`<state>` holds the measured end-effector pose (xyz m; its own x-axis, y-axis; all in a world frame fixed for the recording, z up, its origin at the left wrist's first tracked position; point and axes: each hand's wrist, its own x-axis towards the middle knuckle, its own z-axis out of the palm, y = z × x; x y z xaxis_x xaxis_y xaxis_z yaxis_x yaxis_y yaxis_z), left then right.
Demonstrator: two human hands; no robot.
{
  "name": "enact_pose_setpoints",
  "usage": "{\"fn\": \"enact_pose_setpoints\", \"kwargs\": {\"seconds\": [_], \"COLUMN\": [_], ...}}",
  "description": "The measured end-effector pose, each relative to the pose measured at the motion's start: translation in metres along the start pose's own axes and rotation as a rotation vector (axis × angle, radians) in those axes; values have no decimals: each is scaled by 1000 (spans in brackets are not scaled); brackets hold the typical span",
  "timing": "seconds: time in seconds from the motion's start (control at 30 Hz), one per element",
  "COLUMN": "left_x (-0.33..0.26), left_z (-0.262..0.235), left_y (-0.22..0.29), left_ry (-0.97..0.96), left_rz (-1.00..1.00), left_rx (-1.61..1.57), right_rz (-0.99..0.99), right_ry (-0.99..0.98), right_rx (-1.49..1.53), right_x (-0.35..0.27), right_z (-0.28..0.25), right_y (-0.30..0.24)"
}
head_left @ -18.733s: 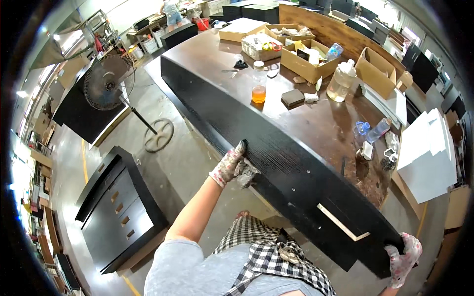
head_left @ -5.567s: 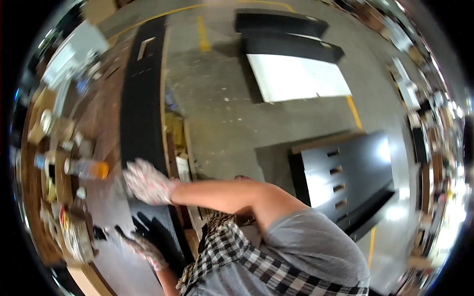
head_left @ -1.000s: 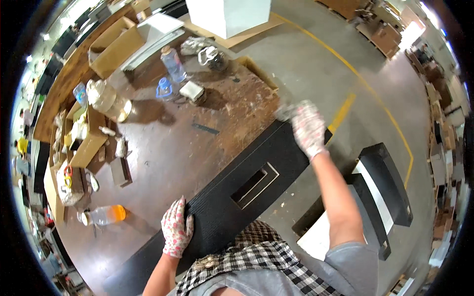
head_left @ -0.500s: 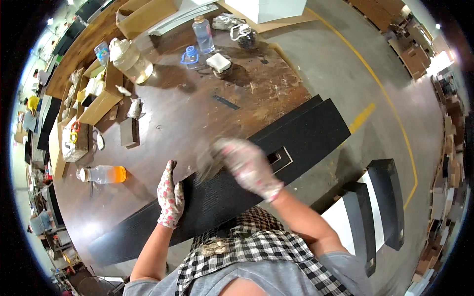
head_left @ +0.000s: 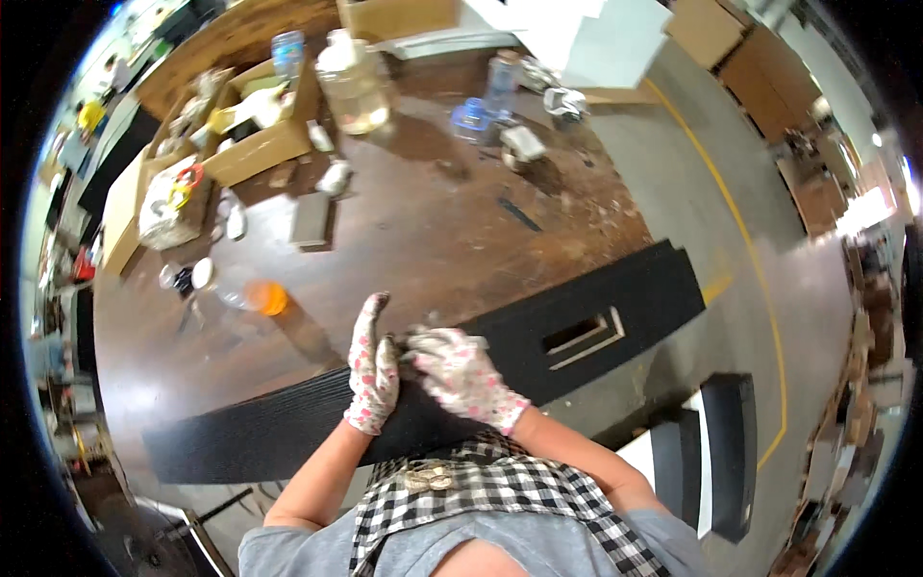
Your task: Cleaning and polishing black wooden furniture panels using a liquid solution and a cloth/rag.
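A long black board [head_left: 519, 356] with a rectangular cutout lies across the near edge of the table, in front of my body. My left hand [head_left: 372, 380], in a white glove with pink dots, rests on the board around its middle. Its fingers are stretched out toward the far side. Close beside it, my right hand [head_left: 466, 380], in a matching glove, is down on the board with its fingers curled. Whatever sits under the right fingertips is hidden and slightly blurred.
Beyond the board, the brown table [head_left: 423, 240] carries a bottle of orange liquid [head_left: 264, 297], a small grey block [head_left: 311, 221], a cardboard box of supplies [head_left: 260, 154], a large clear jug [head_left: 354, 87] and a blue-capped bottle [head_left: 471, 117]. Black-and-white curved panels [head_left: 728, 452] stand at right.
My right hand has moved left along the board, from near the cutout to beside my left hand. The view has shifted, and the board appears turned a little.
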<state>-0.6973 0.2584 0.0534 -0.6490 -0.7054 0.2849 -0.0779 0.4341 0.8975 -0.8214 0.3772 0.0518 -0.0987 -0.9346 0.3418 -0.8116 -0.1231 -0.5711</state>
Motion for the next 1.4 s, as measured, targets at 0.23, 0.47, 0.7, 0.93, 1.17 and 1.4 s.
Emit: {"fn": "enact_pose_setpoints", "kwargs": {"seconds": [0.23,0.47,0.7,0.93,1.17,1.4], "left_x": [-27,-31,-11,6,-2,6], "left_z": [-78,-148,-127,-104,-54,80], "left_y": [-15,-41,-17,-6,33,68], "left_ry": [171,550,-146,-162,-129,-160], "left_rz": [-75,-298,94,-73,-88,23], "left_rx": [79,-330,103,89,-37,110], "right_rz": [89,-30,179,226,443,305], "right_ry": [48,45,-55,-51,535,161], "right_rx": [1,124,607,505,-449,-789], "right_x": [17,74,102,95,120,129], "right_z": [11,55,74,11,-94,-133], "right_y": [-21,-54,-62,-10,208,298]}}
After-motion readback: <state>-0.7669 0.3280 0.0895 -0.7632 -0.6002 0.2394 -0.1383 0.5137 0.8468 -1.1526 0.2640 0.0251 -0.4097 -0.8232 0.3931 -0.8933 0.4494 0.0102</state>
